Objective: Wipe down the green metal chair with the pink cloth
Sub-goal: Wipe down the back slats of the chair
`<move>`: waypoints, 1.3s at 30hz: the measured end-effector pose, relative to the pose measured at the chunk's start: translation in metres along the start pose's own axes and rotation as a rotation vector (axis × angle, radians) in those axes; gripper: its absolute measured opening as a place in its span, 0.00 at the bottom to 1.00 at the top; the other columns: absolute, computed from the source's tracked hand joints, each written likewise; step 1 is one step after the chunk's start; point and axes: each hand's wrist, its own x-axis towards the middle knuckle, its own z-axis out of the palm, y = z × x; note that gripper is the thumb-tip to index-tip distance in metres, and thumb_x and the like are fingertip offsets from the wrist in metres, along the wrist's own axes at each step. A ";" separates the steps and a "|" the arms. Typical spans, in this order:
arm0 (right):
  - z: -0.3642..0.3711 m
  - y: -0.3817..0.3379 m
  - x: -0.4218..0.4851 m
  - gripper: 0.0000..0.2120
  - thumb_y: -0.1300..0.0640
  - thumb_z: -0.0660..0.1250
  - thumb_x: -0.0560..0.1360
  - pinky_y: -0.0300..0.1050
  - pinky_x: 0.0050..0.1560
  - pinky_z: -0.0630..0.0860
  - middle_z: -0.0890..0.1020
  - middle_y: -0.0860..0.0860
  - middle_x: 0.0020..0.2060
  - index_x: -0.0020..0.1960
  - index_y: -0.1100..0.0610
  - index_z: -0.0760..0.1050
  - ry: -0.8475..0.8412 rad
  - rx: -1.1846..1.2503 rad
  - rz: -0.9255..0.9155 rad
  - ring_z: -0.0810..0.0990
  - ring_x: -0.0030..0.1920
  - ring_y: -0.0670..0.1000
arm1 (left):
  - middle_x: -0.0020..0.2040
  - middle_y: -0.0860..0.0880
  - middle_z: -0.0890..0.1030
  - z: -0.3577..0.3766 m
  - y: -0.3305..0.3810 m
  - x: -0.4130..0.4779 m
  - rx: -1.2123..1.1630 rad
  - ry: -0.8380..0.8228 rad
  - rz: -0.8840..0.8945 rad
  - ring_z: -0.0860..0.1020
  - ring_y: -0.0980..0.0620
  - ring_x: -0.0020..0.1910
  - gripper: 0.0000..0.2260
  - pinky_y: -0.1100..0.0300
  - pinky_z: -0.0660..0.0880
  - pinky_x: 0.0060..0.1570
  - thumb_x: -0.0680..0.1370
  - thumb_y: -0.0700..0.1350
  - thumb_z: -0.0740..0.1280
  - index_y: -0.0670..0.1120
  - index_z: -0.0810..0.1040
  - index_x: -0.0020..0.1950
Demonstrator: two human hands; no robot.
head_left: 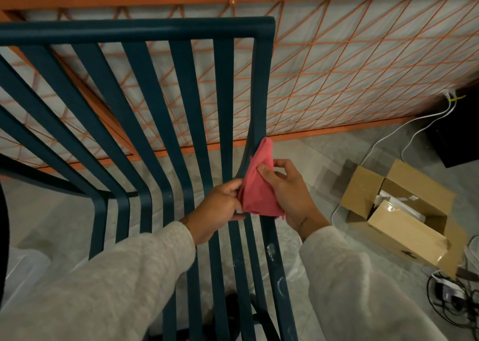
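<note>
The dark green metal chair (178,102) fills the left and middle of the view, its slatted back rising away from me and its slatted seat running down toward me. A pink cloth (259,185) is bunched against the right-hand side rail where the back curves into the seat. My left hand (220,205) pinches the cloth's lower left edge. My right hand (290,192) grips its right side, thumb pressed on the fabric. White smudges mark the right seat rail (272,252) below the cloth.
Behind the chair leans an orange frame (337,63) strung with crossed orange cords over white sheeting. An open cardboard box (404,216) sits on the grey floor at the right. White cables (383,138) and a tangle of dark cables (451,299) lie nearby.
</note>
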 end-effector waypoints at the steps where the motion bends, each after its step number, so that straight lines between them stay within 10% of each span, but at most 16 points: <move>1: -0.003 0.003 -0.001 0.17 0.48 0.71 0.75 0.56 0.54 0.81 0.84 0.52 0.53 0.60 0.50 0.71 -0.022 0.007 -0.001 0.83 0.51 0.55 | 0.57 0.45 0.82 0.001 -0.002 0.000 -0.004 0.002 -0.005 0.81 0.48 0.55 0.26 0.50 0.79 0.56 0.75 0.26 0.58 0.53 0.75 0.63; 8: -0.053 0.026 -0.020 0.21 0.70 0.67 0.74 0.61 0.58 0.79 0.82 0.61 0.58 0.65 0.57 0.73 -0.153 0.223 0.085 0.82 0.54 0.62 | 0.62 0.45 0.80 0.008 -0.017 -0.013 -0.085 -0.019 -0.064 0.81 0.46 0.58 0.26 0.50 0.78 0.56 0.78 0.27 0.58 0.51 0.72 0.70; 17: -0.092 0.064 -0.078 0.19 0.50 0.65 0.74 0.58 0.48 0.82 0.82 0.57 0.59 0.64 0.50 0.74 -0.094 0.430 0.246 0.82 0.56 0.63 | 0.61 0.48 0.82 0.010 -0.046 -0.036 -0.065 -0.089 -0.071 0.81 0.53 0.58 0.21 0.58 0.81 0.53 0.80 0.32 0.60 0.51 0.75 0.68; 23: -0.071 0.078 -0.113 0.26 0.41 0.73 0.67 0.48 0.45 0.82 0.86 0.50 0.51 0.61 0.48 0.72 -0.181 0.288 0.245 0.85 0.52 0.57 | 0.61 0.49 0.81 0.027 -0.069 -0.056 -0.051 -0.117 -0.100 0.81 0.52 0.59 0.22 0.55 0.79 0.57 0.79 0.30 0.60 0.50 0.75 0.67; 28: -0.050 0.080 -0.119 0.10 0.46 0.66 0.77 0.52 0.54 0.81 0.82 0.43 0.55 0.57 0.35 0.75 -0.100 -0.020 0.097 0.80 0.56 0.53 | 0.61 0.50 0.81 0.034 -0.084 -0.064 -0.044 -0.132 -0.093 0.80 0.52 0.59 0.24 0.55 0.78 0.58 0.78 0.28 0.58 0.50 0.76 0.67; 34: -0.021 0.096 -0.129 0.24 0.35 0.52 0.79 0.43 0.59 0.72 0.70 0.38 0.66 0.75 0.34 0.57 0.029 -0.353 -0.059 0.71 0.64 0.47 | 0.59 0.50 0.83 0.040 -0.092 -0.076 -0.038 -0.147 -0.106 0.81 0.53 0.57 0.26 0.57 0.79 0.55 0.76 0.27 0.55 0.49 0.77 0.66; 39: 0.000 0.105 -0.136 0.24 0.46 0.59 0.82 0.44 0.66 0.71 0.73 0.44 0.67 0.76 0.40 0.59 0.210 -0.399 -0.182 0.73 0.64 0.45 | 0.58 0.51 0.83 0.037 -0.091 -0.079 -0.016 -0.161 -0.103 0.81 0.54 0.57 0.26 0.53 0.78 0.59 0.76 0.28 0.55 0.51 0.78 0.65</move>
